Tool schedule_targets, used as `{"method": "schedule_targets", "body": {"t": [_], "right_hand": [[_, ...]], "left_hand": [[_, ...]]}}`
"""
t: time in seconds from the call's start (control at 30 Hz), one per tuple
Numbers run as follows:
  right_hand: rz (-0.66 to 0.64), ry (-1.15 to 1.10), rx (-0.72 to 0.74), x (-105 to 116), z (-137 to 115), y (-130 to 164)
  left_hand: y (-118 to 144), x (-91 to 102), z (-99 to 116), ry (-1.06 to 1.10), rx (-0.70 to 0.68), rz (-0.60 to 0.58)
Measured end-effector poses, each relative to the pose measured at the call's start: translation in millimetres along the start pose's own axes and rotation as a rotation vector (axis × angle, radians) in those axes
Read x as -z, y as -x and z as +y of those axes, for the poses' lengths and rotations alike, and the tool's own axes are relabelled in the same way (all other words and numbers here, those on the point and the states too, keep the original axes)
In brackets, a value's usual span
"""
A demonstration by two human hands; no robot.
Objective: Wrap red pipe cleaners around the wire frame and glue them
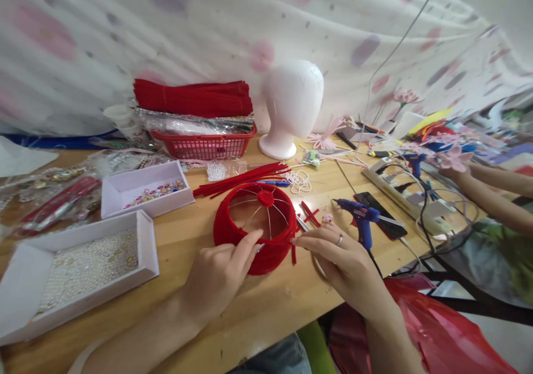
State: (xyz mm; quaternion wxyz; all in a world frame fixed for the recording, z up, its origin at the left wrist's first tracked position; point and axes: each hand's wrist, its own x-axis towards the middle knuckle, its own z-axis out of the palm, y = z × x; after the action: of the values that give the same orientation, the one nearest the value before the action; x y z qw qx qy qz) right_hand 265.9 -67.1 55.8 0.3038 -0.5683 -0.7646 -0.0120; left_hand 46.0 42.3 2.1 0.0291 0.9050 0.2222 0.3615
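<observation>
A round red frame (250,229), wrapped in red fuzzy wire with thin metal spokes and a red hub, stands on the wooden table (187,302) in front of me. My left hand (216,271) rests against its near rim, index finger on the edge. My right hand (333,257), wearing a ring, pinches a short red wire end at the rim's right side. A blue glue gun (360,215) stands just right of my right hand.
Red fuzzy wires (241,178) lie behind the frame. Two white trays hold pearls (87,265) and gems (150,190). A red basket (204,143) and white foam head (291,107) stand at the back. A power strip (408,193) and another person's arms (495,190) are at right.
</observation>
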Motion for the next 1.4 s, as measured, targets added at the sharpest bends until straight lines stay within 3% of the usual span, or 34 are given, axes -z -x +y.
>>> {"method": "schedule_targets", "body": {"t": [0.3, 1.03, 1.23, 1.4], "right_hand": [[-0.023, 0.038, 0.073, -3.7, 17.0, -11.3], [-0.059, -0.090, 0.064, -21.0, 37.1, -21.5], [-0.024, -0.117, 0.073, -30.6, 21.3, -26.2], [0.042, -0.115, 0.047, -44.6, -2.4, -21.7]], "left_hand": [[2.1, -4.0, -1.2, -0.032, -0.012, 0.027], [-4.6, 1.8, -6.2, 0.021, 0.060, -0.039], [-7.3, 16.4, -27.0, 0.008, 0.053, -0.121], [5.7, 24.4, -41.6, 0.029, 0.012, -0.041]]}}
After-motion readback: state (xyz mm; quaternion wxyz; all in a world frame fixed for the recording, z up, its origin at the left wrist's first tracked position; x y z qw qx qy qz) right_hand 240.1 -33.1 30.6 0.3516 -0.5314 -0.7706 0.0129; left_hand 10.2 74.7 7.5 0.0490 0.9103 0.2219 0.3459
